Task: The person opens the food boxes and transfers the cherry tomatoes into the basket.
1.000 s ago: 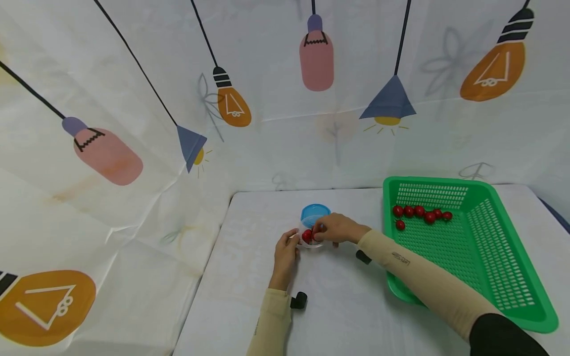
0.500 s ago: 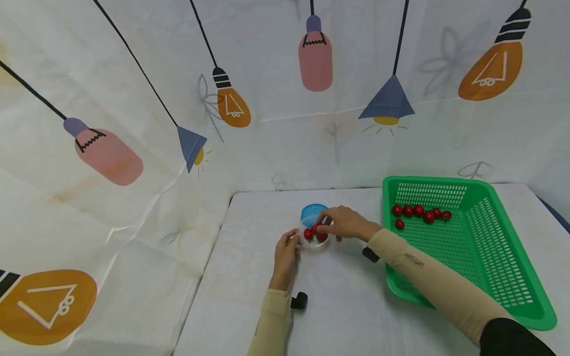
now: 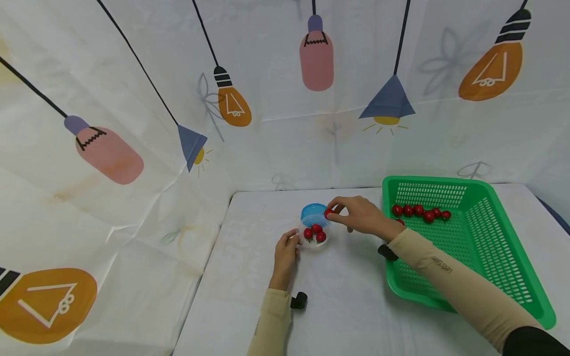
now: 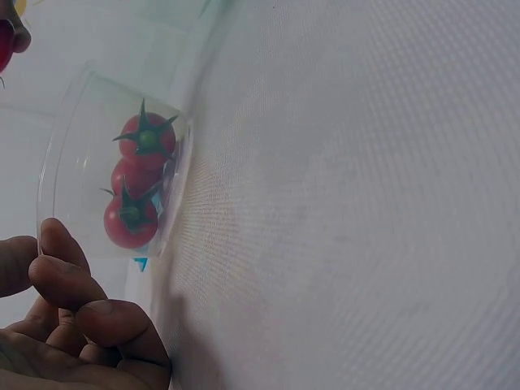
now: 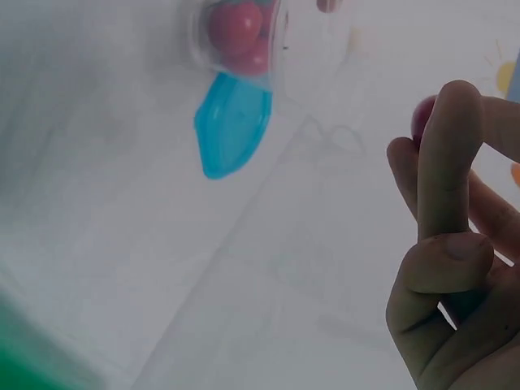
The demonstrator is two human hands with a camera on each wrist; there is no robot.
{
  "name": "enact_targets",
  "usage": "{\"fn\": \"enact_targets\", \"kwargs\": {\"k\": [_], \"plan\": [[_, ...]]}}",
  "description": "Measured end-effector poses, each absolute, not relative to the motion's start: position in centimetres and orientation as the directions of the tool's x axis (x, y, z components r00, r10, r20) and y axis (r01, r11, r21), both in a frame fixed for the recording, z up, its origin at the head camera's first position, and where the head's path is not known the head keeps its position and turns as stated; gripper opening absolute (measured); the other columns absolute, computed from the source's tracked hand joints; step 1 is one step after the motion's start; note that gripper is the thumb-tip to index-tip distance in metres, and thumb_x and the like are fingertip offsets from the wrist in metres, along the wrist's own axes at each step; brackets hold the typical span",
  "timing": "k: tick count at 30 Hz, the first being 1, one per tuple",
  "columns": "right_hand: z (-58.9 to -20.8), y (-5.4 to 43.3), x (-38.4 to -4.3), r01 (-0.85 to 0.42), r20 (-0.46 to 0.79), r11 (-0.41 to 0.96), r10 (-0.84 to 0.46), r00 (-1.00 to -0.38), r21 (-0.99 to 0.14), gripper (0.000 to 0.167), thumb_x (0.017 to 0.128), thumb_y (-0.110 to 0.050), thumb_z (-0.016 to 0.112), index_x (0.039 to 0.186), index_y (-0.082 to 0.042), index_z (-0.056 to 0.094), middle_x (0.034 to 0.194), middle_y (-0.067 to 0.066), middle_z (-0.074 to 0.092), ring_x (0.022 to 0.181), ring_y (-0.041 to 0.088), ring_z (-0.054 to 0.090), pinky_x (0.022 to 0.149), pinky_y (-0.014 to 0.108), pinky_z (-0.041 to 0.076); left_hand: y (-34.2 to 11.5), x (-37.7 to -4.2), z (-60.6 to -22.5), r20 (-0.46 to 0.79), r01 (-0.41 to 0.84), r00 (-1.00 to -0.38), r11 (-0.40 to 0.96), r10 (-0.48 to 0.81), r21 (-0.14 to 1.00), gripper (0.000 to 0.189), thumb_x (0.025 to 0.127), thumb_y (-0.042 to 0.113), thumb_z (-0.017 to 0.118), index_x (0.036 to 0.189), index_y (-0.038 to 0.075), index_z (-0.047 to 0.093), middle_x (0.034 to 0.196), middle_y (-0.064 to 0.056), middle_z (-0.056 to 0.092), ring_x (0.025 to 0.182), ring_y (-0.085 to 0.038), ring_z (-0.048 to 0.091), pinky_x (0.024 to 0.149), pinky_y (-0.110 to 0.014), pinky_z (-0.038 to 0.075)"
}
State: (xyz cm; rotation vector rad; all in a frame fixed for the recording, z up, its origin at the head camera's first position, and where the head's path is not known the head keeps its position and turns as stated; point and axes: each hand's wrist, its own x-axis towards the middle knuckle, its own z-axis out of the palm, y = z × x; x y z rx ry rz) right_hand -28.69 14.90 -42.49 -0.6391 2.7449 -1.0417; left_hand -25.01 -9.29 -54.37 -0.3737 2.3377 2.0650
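My left hand (image 3: 285,257) pinches the rim of a small clear plastic cup (image 4: 77,114) between thumb and fingertips. The cup stands upright on the white table with three red cherry tomatoes (image 4: 134,219) inside, green stems on two of them. A blue lid (image 3: 313,212) lies just behind the cup. My right hand (image 3: 360,215) is raised to the right of the cup and pinches another cherry tomato (image 3: 328,213) at its fingertips. In the right wrist view, fingers mostly cover that tomato (image 5: 422,118).
A green perforated basket (image 3: 472,257) stands on the right of the table, under my right forearm. Several cherry tomatoes (image 3: 418,210) lie toward its back left. A white printed sheet (image 3: 276,148) hangs behind the table and along its left.
My right hand has drawn a cherry tomato up out of the cup and moved right and back with it, uncovering the three inside. The left hand has stayed at the cup.
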Motion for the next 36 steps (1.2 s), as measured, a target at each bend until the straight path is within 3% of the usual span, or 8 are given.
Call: {"fn": "enact_targets", "kwargs": {"k": [8, 20, 27, 36], "plan": [[-42.0, 16.9, -28.5, -0.327, 0.097, 0.682, -0.353, -0.931, -0.654, 0.034, 0.096, -0.043, 0.069, 0.123, -0.022, 0.067, 0.110, 0.005, 0.072, 0.054, 0.013, 0.061, 0.057, 0.034, 0.051, -9.3, -25.1, -54.3, -0.161, -0.180, -0.971, 0.102, -0.174, 0.978, 0.034, 0.103, 0.023, 0.056, 0.132, 0.007, 0.063, 0.101, -0.012, 0.067, 0.077, -0.020, 0.052, 0.066, -0.025, 0.044], [-41.8, 20.5, -27.6, -0.391, 0.269, 0.673, -0.284, -0.920, -0.627, 0.034, 0.097, -0.043, 0.068, 0.124, -0.023, 0.068, 0.110, 0.000, 0.073, 0.071, 0.017, 0.058, 0.053, 0.034, 0.048, -9.3, -24.8, -54.5, -0.161, -0.179, -0.973, 0.104, -0.163, 0.978, 0.037, 0.104, 0.027, 0.056, 0.135, 0.008, 0.061, 0.104, -0.012, 0.066, 0.079, -0.020, 0.053, 0.070, -0.029, 0.045], [-41.9, 23.7, -27.2, -0.309, 0.199, 0.667, -0.238, -0.951, -0.678, 0.040, 0.098, -0.049, 0.063, 0.129, -0.023, 0.063, 0.116, 0.004, 0.069, 0.057, 0.025, 0.059, 0.043, 0.038, 0.046, -9.2, -24.7, -54.3, -0.151, -0.170, -0.974, 0.106, -0.169, 0.980, 0.035, 0.104, 0.025, 0.056, 0.134, 0.007, 0.062, 0.099, -0.010, 0.067, 0.077, -0.019, 0.052, 0.067, -0.026, 0.044], [-43.4, 27.4, -26.8, -0.278, 0.226, 0.742, -0.173, -0.959, -0.611, 0.040, 0.099, -0.047, 0.063, 0.126, -0.019, 0.065, 0.108, 0.006, 0.072, 0.068, 0.018, 0.063, 0.050, 0.035, 0.044, -9.2, -24.7, -54.1, -0.160, -0.180, -0.972, 0.107, -0.170, 0.978, 0.035, 0.104, 0.025, 0.055, 0.134, 0.008, 0.062, 0.101, -0.011, 0.067, 0.079, -0.020, 0.052, 0.069, -0.026, 0.044]]}}
